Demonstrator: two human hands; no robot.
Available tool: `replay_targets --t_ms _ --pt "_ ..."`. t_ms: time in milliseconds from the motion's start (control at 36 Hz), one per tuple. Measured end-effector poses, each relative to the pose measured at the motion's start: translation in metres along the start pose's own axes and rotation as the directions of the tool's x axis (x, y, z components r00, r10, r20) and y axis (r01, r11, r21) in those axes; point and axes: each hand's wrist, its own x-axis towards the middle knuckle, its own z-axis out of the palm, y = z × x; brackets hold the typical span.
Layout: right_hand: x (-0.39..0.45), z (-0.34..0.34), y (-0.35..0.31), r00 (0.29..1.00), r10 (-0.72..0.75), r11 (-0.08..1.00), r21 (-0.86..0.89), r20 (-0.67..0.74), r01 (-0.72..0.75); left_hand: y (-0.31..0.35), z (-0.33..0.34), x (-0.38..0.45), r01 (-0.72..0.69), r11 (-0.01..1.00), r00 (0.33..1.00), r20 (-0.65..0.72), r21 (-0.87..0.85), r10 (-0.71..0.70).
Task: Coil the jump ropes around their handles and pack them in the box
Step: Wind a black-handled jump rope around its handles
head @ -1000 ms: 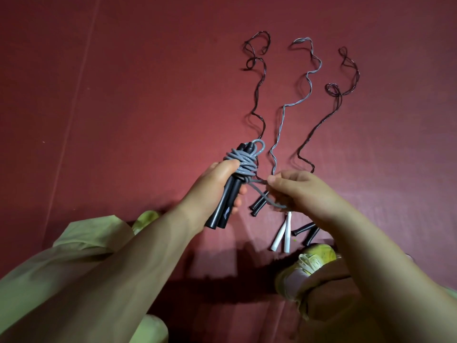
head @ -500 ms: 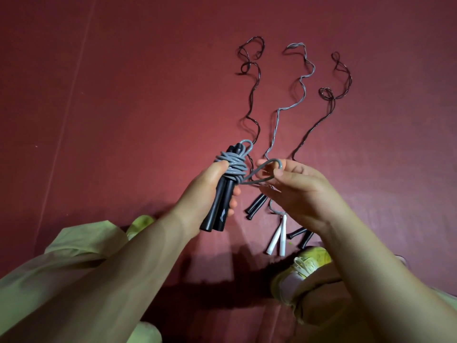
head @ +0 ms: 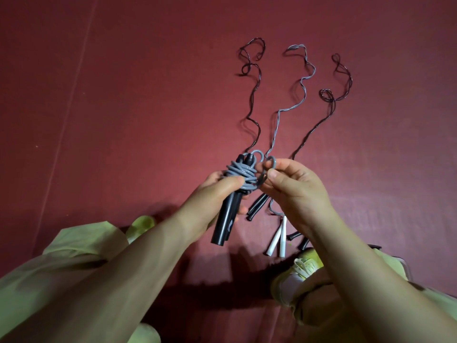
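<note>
My left hand (head: 217, 191) grips a pair of black handles (head: 226, 219) with grey rope (head: 241, 175) coiled around their upper part. My right hand (head: 294, 191) pinches the last grey loop (head: 270, 162) of that rope just right of the coil. On the red floor beyond lie three uncoiled ropes: a dark one (head: 254, 100) with black handles (head: 257, 206), a pale grey one (head: 300, 95) with white handles (head: 278, 240), and another dark one (head: 329, 100) whose black handles (head: 295, 236) are partly hidden by my right wrist. No box is in view.
The red mat floor (head: 123, 95) spreads to the left and far side, with a seam line (head: 66, 120) on the left. My yellow shoes (head: 304, 266) and pale trouser legs (head: 61, 268) fill the bottom of the view.
My right hand has lifted the remaining grey loop up beside the coil's top. Both hands and the bundle rose slightly in the view.
</note>
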Motion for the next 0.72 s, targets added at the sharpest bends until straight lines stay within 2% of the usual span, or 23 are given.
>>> replay_targets --t_ms 111,250,389,528,639,722 --pt "0.000 -0.001 -0.002 1.000 -0.007 1.000 -0.014 -0.021 0.007 0.000 0.000 -0.001 0.014 1.000 0.997 0.072 0.002 -0.014" --pt "0.000 -0.002 -0.003 0.999 0.009 0.999 -0.044 -0.053 -0.011 -0.001 0.004 -0.003 0.032 0.995 0.991 0.133 -0.092 -0.019" --pt "-0.002 -0.001 -0.003 0.999 -0.020 0.979 -0.202 -0.032 0.013 -0.004 0.003 -0.003 0.011 0.992 0.984 0.180 -0.127 0.012" --pt "-0.003 -0.005 -0.006 0.999 0.050 0.929 -0.368 0.014 -0.041 -0.011 0.000 -0.001 -0.034 0.999 0.972 0.230 -0.025 0.039" --pt "-0.002 -0.007 -0.005 0.997 0.079 0.867 -0.493 -0.017 -0.077 -0.016 -0.003 0.000 -0.110 0.986 0.973 0.216 0.127 0.080" --pt "-0.003 -0.005 -0.005 0.997 0.065 0.843 -0.533 -0.037 -0.075 -0.017 -0.003 0.000 -0.144 0.974 0.965 0.243 0.173 0.099"
